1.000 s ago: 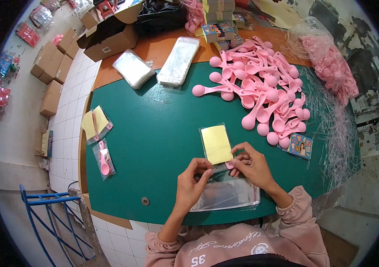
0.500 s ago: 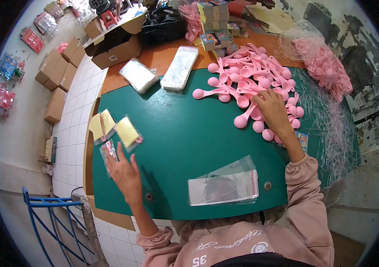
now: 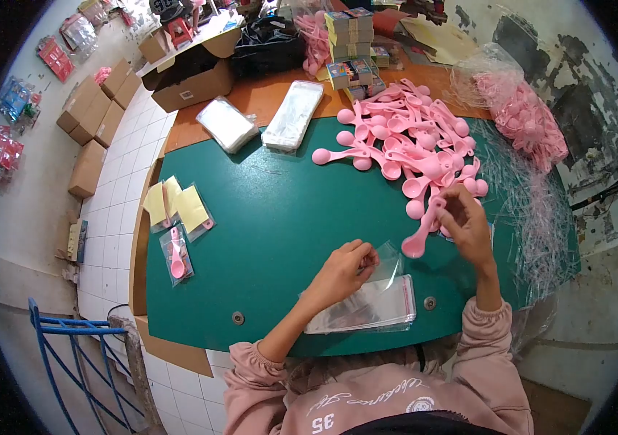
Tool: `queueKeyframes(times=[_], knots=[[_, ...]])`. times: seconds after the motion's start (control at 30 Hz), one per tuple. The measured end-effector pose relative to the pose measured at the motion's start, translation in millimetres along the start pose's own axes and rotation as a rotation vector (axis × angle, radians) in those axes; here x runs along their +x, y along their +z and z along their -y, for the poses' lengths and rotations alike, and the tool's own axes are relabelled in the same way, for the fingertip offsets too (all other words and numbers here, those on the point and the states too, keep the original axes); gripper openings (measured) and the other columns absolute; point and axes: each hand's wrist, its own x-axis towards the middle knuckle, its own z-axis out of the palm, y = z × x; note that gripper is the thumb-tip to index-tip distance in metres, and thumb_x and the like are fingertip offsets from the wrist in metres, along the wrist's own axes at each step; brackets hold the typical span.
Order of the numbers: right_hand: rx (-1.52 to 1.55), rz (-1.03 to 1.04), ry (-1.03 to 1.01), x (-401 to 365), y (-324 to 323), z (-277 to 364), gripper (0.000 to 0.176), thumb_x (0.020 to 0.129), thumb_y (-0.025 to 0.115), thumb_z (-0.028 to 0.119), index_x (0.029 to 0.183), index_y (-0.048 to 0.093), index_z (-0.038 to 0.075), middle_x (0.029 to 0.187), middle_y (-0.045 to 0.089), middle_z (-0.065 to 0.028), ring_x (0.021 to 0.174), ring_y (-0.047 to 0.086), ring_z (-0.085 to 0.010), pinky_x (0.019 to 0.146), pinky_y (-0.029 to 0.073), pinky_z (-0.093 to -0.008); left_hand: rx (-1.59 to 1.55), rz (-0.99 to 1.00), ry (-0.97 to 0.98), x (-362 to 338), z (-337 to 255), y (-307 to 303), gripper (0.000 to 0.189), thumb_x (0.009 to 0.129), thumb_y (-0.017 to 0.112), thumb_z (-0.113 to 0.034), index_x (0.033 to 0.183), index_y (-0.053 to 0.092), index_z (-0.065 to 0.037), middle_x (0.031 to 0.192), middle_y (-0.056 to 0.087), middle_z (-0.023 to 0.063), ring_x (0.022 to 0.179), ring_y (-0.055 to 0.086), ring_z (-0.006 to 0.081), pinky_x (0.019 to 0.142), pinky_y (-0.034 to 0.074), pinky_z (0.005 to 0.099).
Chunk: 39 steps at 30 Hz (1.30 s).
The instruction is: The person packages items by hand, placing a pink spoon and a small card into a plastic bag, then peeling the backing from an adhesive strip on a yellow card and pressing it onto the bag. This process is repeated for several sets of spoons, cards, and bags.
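Note:
Between the closed fingers of my right hand point(image 3: 466, 223) hangs a pink spoon point(image 3: 416, 241), its round bowl pointing down toward the green table. My left hand point(image 3: 343, 271) has its fingers curled together over the stack of clear plastic bags point(image 3: 374, 308) near the front edge; the top bag point(image 3: 390, 262) is lifted beside its fingertips. A heap of pink spoons point(image 3: 414, 134) lies beyond my right hand. At the left lie a packed bag with a pink spoon point(image 3: 177, 254) and several bags with yellow cards point(image 3: 192, 212).
Two stacks of clear bags point(image 3: 293, 116) lie at the back. Banded card stacks point(image 3: 350, 43) stand behind the heap, with a bag of pink spoons point(image 3: 523, 116) at the right. Plastic scraps point(image 3: 533, 210) cover the right edge. A blue metal rack point(image 3: 80, 326) stands at the left.
My left hand has moved from the packed bags at the left to the clear bags. My right hand has come nearer from the heap with a pink spoon.

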Motion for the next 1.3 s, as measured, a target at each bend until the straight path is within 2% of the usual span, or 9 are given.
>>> queueKeyframes(times=[0.17, 0.23, 0.33, 0.47, 0.7, 0.77, 0.9, 0.97, 1.3], knots=[[0.103, 0.029, 0.055, -12.9, 18.1, 7.7, 0.025, 0.081, 0.054, 0.002, 0.106, 0.053, 0.002, 0.079, 0.058, -0.0039, 0.071, 0.057, -0.0080, 0.061, 0.049, -0.0218, -0.055, 0.017, -0.065, 4.5, -0.5, -12.4, 0.012, 0.074, 0.064, -0.007, 0.080, 0.054, -0.003, 0.078, 0.058, 0.0069, 0.071, 0.058, 0.0173, 0.065, 0.046, 0.0292], [-0.013, -0.022, 0.014, -12.8, 21.8, 3.1, 0.021, 0.082, 0.054, 0.002, 0.102, 0.053, 0.001, 0.076, 0.058, -0.0038, 0.066, 0.058, -0.0088, 0.058, 0.049, -0.0218, -0.323, 0.154, -0.282, 5.1, 1.0, -19.3, 0.012, 0.078, 0.062, -0.007, 0.083, 0.052, -0.003, 0.082, 0.062, 0.0062, 0.077, 0.060, 0.0130, 0.068, 0.047, 0.0272], [-0.056, -0.221, 0.024, -9.2, 22.4, 1.2, 0.016, 0.082, 0.054, 0.002, 0.098, 0.053, 0.000, 0.075, 0.057, -0.0034, 0.068, 0.058, -0.0088, 0.057, 0.049, -0.0221, -0.730, 0.062, -0.207, 3.8, 19.2, -16.8, 0.015, 0.080, 0.060, -0.008, 0.086, 0.048, -0.002, 0.082, 0.065, 0.0092, 0.076, 0.061, 0.0130, 0.065, 0.048, 0.0248], [0.078, -0.241, -0.008, -9.8, 33.6, -0.4, 0.015, 0.084, 0.054, 0.003, 0.097, 0.051, -0.001, 0.079, 0.057, -0.0056, 0.067, 0.059, -0.0104, 0.057, 0.049, -0.0219, -0.864, 0.115, -0.376, 5.0, 14.8, -27.3, 0.021, 0.080, 0.061, -0.009, 0.093, 0.046, -0.002, 0.086, 0.066, 0.0110, 0.077, 0.061, 0.0122, 0.064, 0.048, 0.0246], [0.142, -0.227, -0.028, -8.9, 40.6, -1.4, 0.015, 0.084, 0.053, 0.003, 0.098, 0.050, -0.001, 0.081, 0.057, -0.0068, 0.068, 0.059, -0.0114, 0.057, 0.049, -0.0223, -0.786, 0.130, -0.392, 5.9, 13.0, -35.4, 0.029, 0.079, 0.064, -0.009, 0.103, 0.049, -0.001, 0.086, 0.066, 0.0120, 0.077, 0.060, 0.0098, 0.067, 0.047, 0.0215], [-0.158, -0.276, -0.081, -7.1, 37.8, -3.1, 0.016, 0.085, 0.053, 0.004, 0.099, 0.050, -0.001, 0.083, 0.057, -0.0070, 0.069, 0.060, -0.0116, 0.057, 0.049, -0.0224, -0.839, 0.135, -0.351, 4.2, 12.6, -40.0, 0.031, 0.079, 0.065, -0.011, 0.104, 0.050, -0.001, 0.087, 0.066, 0.0112, 0.078, 0.060, 0.0097, 0.067, 0.046, 0.0214], [-0.188, -0.248, -0.077, -9.7, 44.0, -4.4, 0.016, 0.085, 0.053, 0.004, 0.099, 0.050, -0.001, 0.084, 0.057, -0.0073, 0.070, 0.060, -0.0122, 0.057, 0.049, -0.0228, -0.805, 0.129, -0.364, 3.8, 9.8, -45.4, 0.030, 0.079, 0.064, -0.012, 0.103, 0.050, 0.000, 0.086, 0.066, 0.0109, 0.077, 0.060, 0.0102, 0.068, 0.047, 0.0251], [-0.039, -0.367, -0.164, -11.2, 50.5, -4.1, 0.017, 0.084, 0.054, 0.004, 0.100, 0.050, -0.001, 0.084, 0.056, -0.0070, 0.070, 0.060, -0.0126, 0.058, 0.049, -0.0232, -0.783, 0.132, -0.364, 3.7, 10.8, -46.2, 0.030, 0.080, 0.064, -0.012, 0.104, 0.051, 0.000, 0.087, 0.066, 0.0111, 0.077, 0.060, 0.0103, 0.068, 0.047, 0.0238], [0.159, -0.234, -0.093, -15.0, 60.6, -0.4, 0.019, 0.084, 0.054, 0.003, 0.102, 0.047, -0.001, 0.081, 0.054, -0.0059, 0.068, 0.058, -0.0111, 0.059, 0.049, -0.0222, -0.747, 0.062, -0.394, 4.8, 15.5, -39.4, 0.033, 0.080, 0.063, -0.011, 0.109, 0.051, 0.001, 0.083, 0.065, 0.0085, 0.078, 0.060, 0.0105, 0.067, 0.048, 0.0235]])
